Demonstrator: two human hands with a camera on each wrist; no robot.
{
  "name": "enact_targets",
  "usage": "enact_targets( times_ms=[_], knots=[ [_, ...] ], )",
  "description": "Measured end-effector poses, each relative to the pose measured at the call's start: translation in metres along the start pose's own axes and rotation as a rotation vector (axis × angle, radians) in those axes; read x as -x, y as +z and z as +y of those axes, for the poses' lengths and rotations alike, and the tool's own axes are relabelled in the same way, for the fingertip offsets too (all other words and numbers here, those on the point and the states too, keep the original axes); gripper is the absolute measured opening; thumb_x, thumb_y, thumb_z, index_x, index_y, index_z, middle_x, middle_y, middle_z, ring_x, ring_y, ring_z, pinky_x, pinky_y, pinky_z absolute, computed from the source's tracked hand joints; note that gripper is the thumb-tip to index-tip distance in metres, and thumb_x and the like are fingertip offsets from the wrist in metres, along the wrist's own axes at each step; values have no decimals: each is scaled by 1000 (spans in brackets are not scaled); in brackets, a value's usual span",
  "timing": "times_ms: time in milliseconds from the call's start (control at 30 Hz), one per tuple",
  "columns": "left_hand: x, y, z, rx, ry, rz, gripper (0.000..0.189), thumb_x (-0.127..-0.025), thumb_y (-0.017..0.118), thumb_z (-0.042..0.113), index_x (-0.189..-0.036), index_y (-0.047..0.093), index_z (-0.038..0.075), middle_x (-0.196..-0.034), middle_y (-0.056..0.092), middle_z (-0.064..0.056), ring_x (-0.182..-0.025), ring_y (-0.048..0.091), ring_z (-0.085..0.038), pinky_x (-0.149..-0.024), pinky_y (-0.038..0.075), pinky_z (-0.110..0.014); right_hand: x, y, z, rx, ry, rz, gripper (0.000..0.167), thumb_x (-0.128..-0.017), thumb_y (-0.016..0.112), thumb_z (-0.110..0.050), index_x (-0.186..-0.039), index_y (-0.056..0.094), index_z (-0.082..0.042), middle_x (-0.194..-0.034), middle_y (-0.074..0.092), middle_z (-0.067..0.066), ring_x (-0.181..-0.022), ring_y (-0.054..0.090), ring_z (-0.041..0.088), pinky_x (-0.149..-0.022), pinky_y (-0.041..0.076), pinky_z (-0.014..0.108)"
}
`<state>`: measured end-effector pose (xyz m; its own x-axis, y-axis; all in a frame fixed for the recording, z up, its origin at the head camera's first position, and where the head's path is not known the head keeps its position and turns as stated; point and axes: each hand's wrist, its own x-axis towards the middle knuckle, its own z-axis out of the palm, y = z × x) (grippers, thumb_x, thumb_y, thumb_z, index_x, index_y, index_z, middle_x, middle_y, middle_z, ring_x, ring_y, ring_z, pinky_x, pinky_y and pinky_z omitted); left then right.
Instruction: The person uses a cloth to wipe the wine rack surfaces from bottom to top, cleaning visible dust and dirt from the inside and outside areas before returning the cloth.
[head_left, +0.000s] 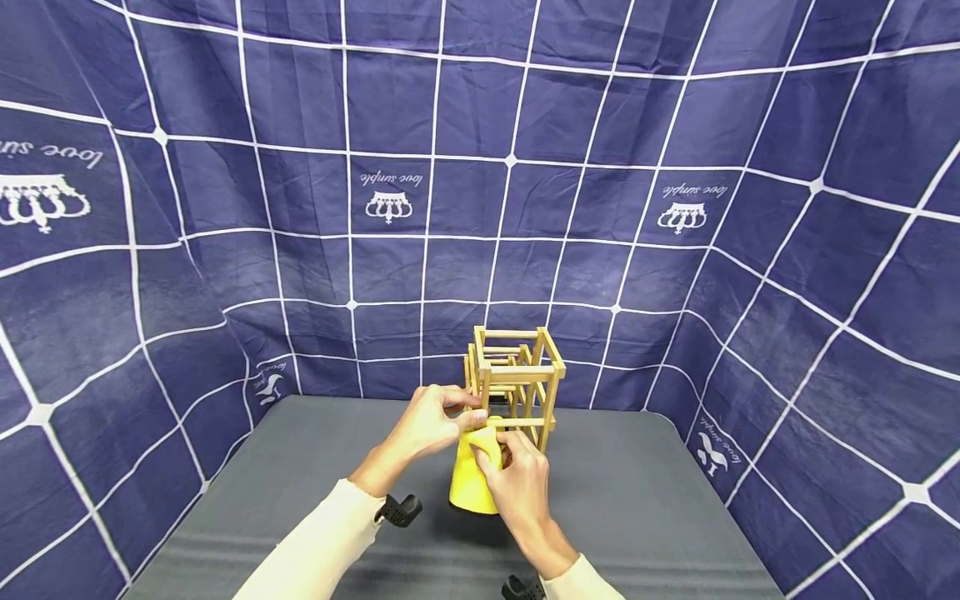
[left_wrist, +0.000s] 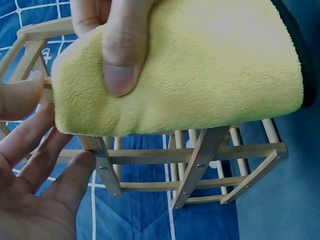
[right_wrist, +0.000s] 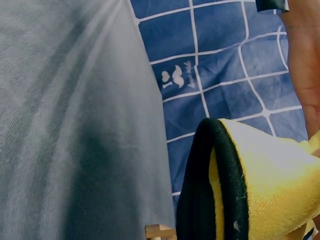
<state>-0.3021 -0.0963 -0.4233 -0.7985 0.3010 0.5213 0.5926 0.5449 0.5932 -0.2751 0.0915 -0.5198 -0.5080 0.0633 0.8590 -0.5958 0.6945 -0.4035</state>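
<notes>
A wooden rack (head_left: 522,373) of pale slats and posts stands on the grey surface. My left hand (head_left: 429,422) holds its near left side, with thumb and fingers around a bar in the left wrist view. My right hand (head_left: 522,482) pinches a yellow fleecy cloth (left_wrist: 215,65) with a dark edge, the thumb pressed flat on it. In the head view the cloth hangs in front of the rack's near end. Part of the left hand's hold is covered by the cloth. The right wrist view shows the folded dark border (right_wrist: 232,190) of the cloth.
A grey cloth-covered surface (head_left: 637,500) spreads under the rack. Behind and on both sides hangs a blue curtain (head_left: 600,200) with white grid lines. Each wrist wears a black strap-mounted device (head_left: 401,510).
</notes>
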Motion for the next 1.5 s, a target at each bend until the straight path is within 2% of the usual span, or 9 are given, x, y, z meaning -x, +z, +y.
enact_targets(
  times_ms=[100,367,667,833,1000,1100,1200,1333,1500],
  knots=[
    [-1,-1,1,0,-2,-7,14,-105,88,29,-110,94,18,-115,91,-2,-104,85,-22,-92,73,-49,1,-5,3,-5,-24,-8,34,-78,110,-13,-97,82,-10,-78,68,-4,-66,56,2,-59,46,13],
    [-2,2,3,4,-10,13,12,-102,90,29,-108,93,19,-116,91,-1,-98,79,-12,-84,60,-23,7,-39,22,-78,-87,14,35,-79,108,-8,-105,84,-11,-88,78,-2,-68,58,4,-59,47,13],
    [0,8,2,53,-4,46,13,-100,92,24,-111,92,16,-116,90,-2,-110,84,-22,-100,71,-47,2,-92,59,-134,-144,272,36,-73,97,6,-107,85,-1,-93,80,10,-73,60,14,-65,48,22],
    [2,8,1,70,-2,65,12,-100,92,23,-110,92,16,-114,90,-1,-110,85,-27,-98,69,-34,-7,-110,78,-97,-75,386,34,-75,94,14,-107,83,8,-91,76,19,-76,56,13,-70,45,19],
    [1,6,0,79,-13,77,16,-100,92,24,-113,91,14,-115,90,-3,-112,85,-30,-100,71,-44,-14,-113,89,-40,-20,258,36,-79,98,11,-112,87,2,-96,82,14,-77,62,12,-73,47,12],
    [1,6,1,77,-18,89,20,-100,92,27,-114,91,13,-116,90,-5,-111,85,-33,-100,71,-56,-10,-104,88,-38,-20,125,34,-80,101,7,-110,89,-3,-98,86,10,-75,67,14,-73,51,11],
    [1,8,1,72,-21,108,19,-100,93,28,-113,91,14,-115,91,-4,-107,85,-32,-97,71,-55,-6,-90,82,-39,-9,29,32,-79,104,-1,-107,90,-7,-96,86,5,-72,68,14,-70,52,12],
    [1,11,3,116,-11,108,15,-101,93,22,-109,90,10,-114,89,-8,-111,84,-32,-101,73,-51,-4,-73,72,27,36,12,35,-78,108,-10,-107,89,-6,-86,81,2,-68,66,12,-64,52,16],
    [1,14,4,173,13,110,9,-103,90,13,-107,88,5,-111,85,-11,-112,84,-31,-104,72,-48,-9,-58,59,134,87,48,34,-81,106,-12,-107,86,-1,-83,78,7,-68,72,21,-61,58,32]
  ],
)
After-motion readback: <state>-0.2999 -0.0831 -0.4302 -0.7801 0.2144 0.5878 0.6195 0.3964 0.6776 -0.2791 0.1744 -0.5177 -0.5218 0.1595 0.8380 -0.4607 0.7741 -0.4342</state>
